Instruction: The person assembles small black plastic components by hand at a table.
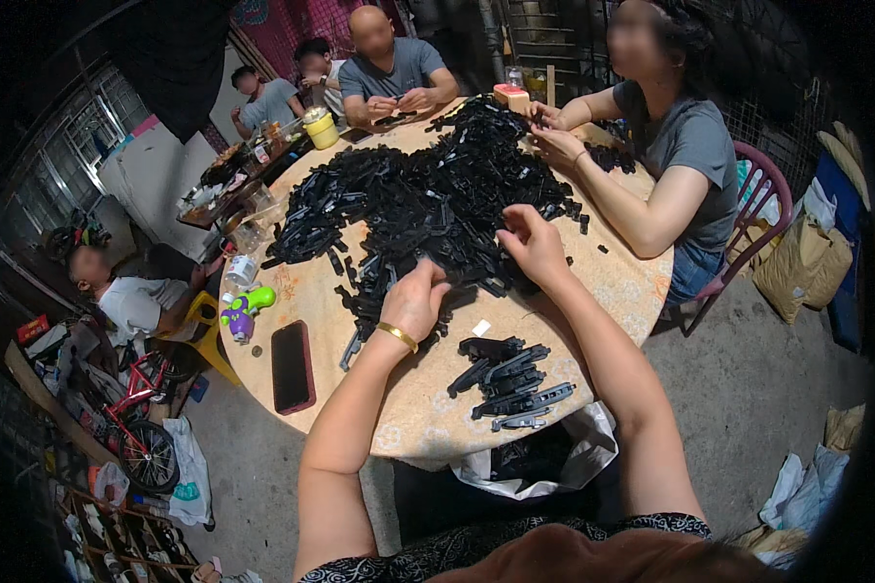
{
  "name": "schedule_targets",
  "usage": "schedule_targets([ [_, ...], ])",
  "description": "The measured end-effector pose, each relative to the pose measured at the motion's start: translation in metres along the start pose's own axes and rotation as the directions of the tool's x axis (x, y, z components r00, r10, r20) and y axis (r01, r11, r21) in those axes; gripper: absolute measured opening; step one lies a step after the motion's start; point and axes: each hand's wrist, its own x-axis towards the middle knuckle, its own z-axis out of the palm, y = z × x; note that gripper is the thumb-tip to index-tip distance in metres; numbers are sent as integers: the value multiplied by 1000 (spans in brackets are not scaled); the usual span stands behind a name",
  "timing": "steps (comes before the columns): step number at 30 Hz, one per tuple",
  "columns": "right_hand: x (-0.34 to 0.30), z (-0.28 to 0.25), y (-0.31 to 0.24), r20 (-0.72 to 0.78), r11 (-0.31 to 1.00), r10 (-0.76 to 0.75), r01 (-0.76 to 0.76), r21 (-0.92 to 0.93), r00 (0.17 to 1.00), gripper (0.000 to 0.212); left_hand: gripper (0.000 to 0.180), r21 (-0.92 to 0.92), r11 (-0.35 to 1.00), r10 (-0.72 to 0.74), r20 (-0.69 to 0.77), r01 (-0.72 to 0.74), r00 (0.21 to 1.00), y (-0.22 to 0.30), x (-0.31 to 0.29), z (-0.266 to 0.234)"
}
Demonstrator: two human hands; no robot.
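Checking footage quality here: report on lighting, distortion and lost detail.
Head view: the tabletop is brightly lit, the corners black; head view: the pile of black parts swallows detail, showing only small glints; head view: wide fisheye, scene curving toward a dark round rim.

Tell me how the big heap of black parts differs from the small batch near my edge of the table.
Size: the big heap spreads wide, while the small batch has only a few pieces.
Order: the big heap is jumbled; the small batch lies roughly side by side.
Hands: your left hand and right hand are at the big heap, away from the small batch.
Both are dark parts on the table.
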Motion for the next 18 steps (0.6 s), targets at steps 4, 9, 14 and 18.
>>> schedule_targets([
  [4,-16,-2,-30,211,806,105,-207,554,972,33,21,-158,987,16,-180,-45,984,-2,2,9],
  [9,-25,2,-42,294,798,-49,-139,586,955,21,27,-721,632,-201,201,283,959,-1,5,13],
  [14,-29,5,-42,344,906,-43,-109,409,938,21,37,-864,319,-148,361,390,921,-1,3,11],
  [18,-29,5,-40,314,940,-188,78,331,931,22,34,-895,269,-114,338,357,934,-2,5,9],
])
